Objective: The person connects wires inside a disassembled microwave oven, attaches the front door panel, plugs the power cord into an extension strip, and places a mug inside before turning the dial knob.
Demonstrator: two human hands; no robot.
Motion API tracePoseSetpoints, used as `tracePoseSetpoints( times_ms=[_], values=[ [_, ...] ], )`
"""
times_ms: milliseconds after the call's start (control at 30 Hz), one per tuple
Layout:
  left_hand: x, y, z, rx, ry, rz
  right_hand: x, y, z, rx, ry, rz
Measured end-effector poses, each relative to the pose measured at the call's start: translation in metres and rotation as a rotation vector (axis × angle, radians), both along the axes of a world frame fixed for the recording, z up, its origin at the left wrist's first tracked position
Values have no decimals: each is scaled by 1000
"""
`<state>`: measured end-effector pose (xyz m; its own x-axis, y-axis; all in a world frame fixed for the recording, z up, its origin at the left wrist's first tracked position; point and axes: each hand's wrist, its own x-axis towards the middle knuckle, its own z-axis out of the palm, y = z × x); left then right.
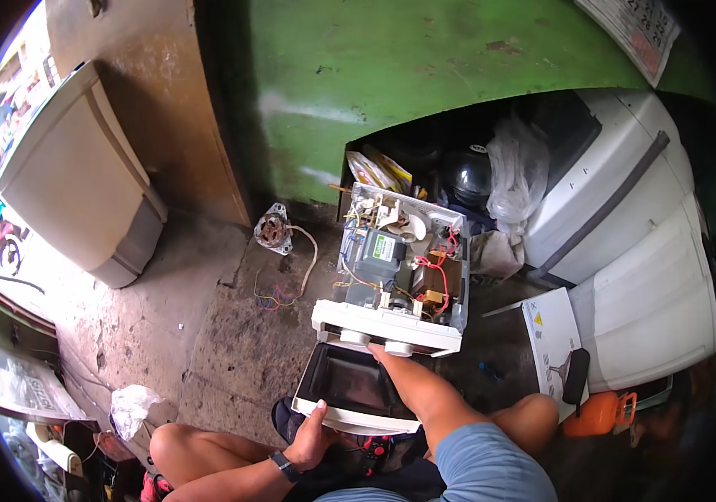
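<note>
A microwave oven (387,316) with its outer cover off stands on the floor in front of me, its wiring, grey box-shaped part (372,261) and copper-coloured transformer (441,280) exposed. Its door (356,414) hangs open towards my lap, dark inner face up. My left hand (311,437) grips the door's pale edge, thumb on top. Stretched over the door, my right arm reaches the front of the oven beside two white knobs (398,348). Only a small part of my right hand (377,353) shows there; its fingers are hidden by the front panel.
A motor with loose wires (273,230) lies on the concrete floor beyond the oven's left side. Rightward are a white panel with a warning sticker (549,335), a black object (576,376) and an orange item with a handle (599,415). Large white appliance housings (642,293) stand behind.
</note>
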<state>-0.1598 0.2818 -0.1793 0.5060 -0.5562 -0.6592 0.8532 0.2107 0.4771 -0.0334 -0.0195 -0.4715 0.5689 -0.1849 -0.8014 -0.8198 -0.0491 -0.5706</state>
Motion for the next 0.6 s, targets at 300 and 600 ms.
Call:
tracePoseSetpoints(
  times_ms=[300,600],
  values=[
    [-7,2,-6,43,-4,33,-7,12,45,-34,-45,65],
    [-28,31,0,-21,107,-108,-82,25,166,-458,-445,383]
  ],
)
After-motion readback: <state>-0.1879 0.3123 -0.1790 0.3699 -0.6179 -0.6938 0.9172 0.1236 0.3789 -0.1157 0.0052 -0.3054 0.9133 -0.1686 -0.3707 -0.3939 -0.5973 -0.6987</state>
